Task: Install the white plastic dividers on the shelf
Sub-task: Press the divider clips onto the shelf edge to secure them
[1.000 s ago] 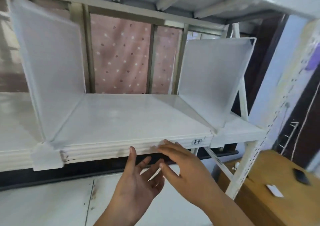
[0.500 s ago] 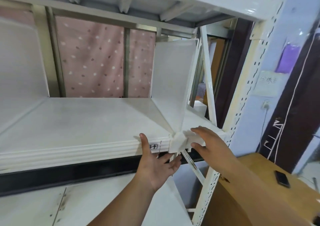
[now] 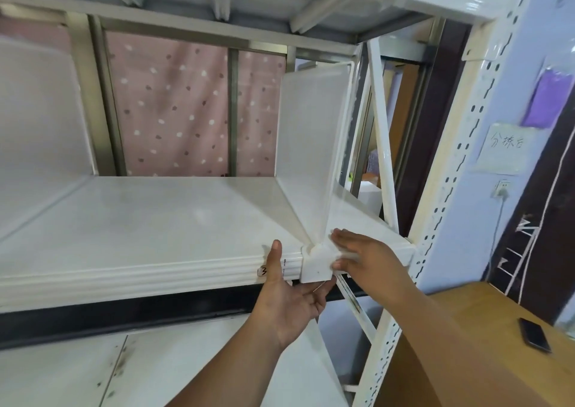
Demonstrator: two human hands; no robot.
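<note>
A white plastic divider (image 3: pixel 308 145) stands upright on the white shelf (image 3: pixel 149 226), near its right end. Its front clip (image 3: pixel 316 265) hooks over the shelf's front lip. My left hand (image 3: pixel 291 294) is under the lip, thumb up against the edge and fingers beneath the clip. My right hand (image 3: pixel 364 258) lies flat against the clip's right side, fingers spread and touching it. A second white divider (image 3: pixel 40 117) stands at the far left of the shelf, cut off by the frame edge.
A perforated white upright (image 3: pixel 441 219) closes the shelf's right end, with a diagonal brace (image 3: pixel 384 145) behind it. A wooden table (image 3: pixel 485 344) with a black phone (image 3: pixel 534 334) stands at the lower right. Another shelf (image 3: pixel 186 369) lies below. A pink dotted curtain (image 3: pixel 174 110) hangs behind.
My view swung right along the shelf. Both hands slid from the middle of the front lip to the right divider's clip and now touch it.
</note>
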